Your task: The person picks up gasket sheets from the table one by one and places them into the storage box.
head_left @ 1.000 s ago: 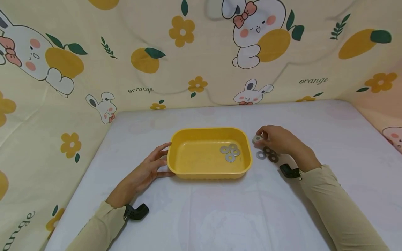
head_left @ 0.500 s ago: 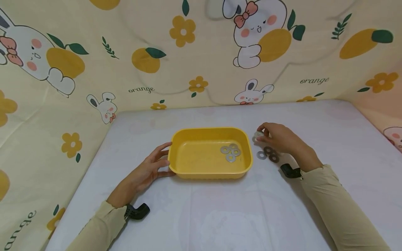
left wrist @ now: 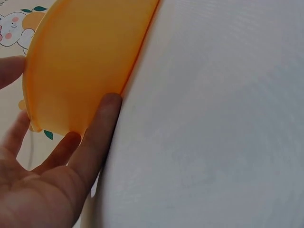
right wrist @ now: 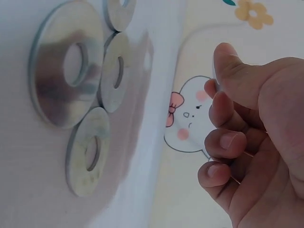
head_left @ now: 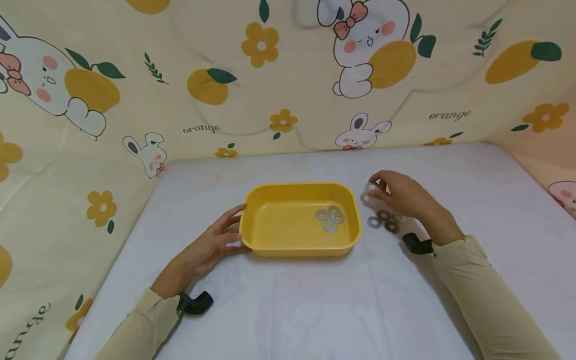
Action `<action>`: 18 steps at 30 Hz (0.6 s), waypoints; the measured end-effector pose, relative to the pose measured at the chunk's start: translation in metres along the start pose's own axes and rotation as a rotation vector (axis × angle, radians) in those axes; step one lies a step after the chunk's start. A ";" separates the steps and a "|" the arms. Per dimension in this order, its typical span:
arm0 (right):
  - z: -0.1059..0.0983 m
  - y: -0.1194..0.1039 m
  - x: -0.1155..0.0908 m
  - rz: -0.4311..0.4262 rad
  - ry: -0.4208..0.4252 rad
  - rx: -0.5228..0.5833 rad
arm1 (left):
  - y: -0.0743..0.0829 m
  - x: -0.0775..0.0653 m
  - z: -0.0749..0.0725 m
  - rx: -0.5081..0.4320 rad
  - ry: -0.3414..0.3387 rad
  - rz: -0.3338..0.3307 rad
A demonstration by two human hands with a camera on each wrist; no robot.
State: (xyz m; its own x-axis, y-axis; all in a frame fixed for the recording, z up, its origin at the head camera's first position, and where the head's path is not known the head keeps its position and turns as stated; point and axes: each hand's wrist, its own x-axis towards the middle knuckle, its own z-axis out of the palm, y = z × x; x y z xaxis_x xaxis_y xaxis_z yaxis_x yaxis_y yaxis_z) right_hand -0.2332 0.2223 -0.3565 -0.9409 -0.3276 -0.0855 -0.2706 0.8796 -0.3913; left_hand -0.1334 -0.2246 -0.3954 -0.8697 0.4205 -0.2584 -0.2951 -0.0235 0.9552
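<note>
Head view: left hand (head_left: 209, 247) spreads its fingers against the yellow tray (head_left: 279, 220) at its 9 o'clock wall, presumably to steady it. Right hand (head_left: 402, 195) pinches one washer (head_left: 370, 186) outside the tray's 2 o'clock rim. Loose washers (head_left: 387, 221) sit near 3 o'clock, likely for short reach.

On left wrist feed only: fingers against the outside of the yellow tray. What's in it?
Observer: Four washers, grouped toward the right end of the tray.
Operator: And the right hand?
Observer: Just past the tray's right end, pinching a pale washer between its fingertips.
Operator: Any others outside the tray?
Observer: Yes, four loose washers lie flat on the white table, to the right of the tray.
</note>
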 end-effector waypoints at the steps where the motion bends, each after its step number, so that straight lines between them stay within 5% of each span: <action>1: 0.000 -0.001 0.000 -0.002 0.002 -0.003 | 0.000 0.000 0.000 -0.003 -0.002 0.000; 18: -0.013 -0.016 -0.007 -0.047 0.056 -0.034 | -0.001 0.002 -0.003 -0.007 -0.030 0.008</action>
State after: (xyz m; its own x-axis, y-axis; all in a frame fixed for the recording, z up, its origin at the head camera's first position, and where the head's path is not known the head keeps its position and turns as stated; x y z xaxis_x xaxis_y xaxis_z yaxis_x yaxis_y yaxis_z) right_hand -0.2247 0.2145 -0.3380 -0.9367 -0.3497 -0.0156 -0.3207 0.8752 -0.3623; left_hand -0.1358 -0.2263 -0.3972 -0.8599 0.4469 -0.2466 -0.2914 -0.0332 0.9560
